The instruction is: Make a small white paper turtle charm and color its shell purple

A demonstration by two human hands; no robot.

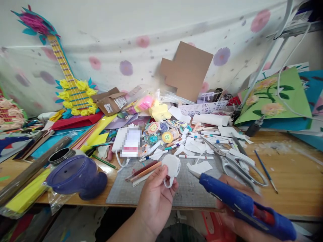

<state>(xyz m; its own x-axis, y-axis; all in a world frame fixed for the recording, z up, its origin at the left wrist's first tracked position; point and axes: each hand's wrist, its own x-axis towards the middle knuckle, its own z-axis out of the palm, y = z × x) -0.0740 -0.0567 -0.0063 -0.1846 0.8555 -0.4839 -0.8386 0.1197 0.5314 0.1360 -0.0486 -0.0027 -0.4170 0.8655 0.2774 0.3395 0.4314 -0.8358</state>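
Note:
My left hand [155,195] is raised over the front edge of the grey cutting mat [186,191], its fingers pinched on a small white cut-out paper shape [171,168]. My right hand [237,218] sits low at the right and grips a blue glue gun [242,205]. The gun's metal nozzle points left toward the white shape, a short gap away. The right hand is mostly hidden under the gun and blurred.
Steel scissors [234,161] lie right of the mat among white paper scraps and markers. Pencils [145,171], round paper decorations [161,132], a purple jar lid [78,176], a paper guitar [73,87], cardboard [188,70] and a green flower picture [275,94] crowd the wooden table.

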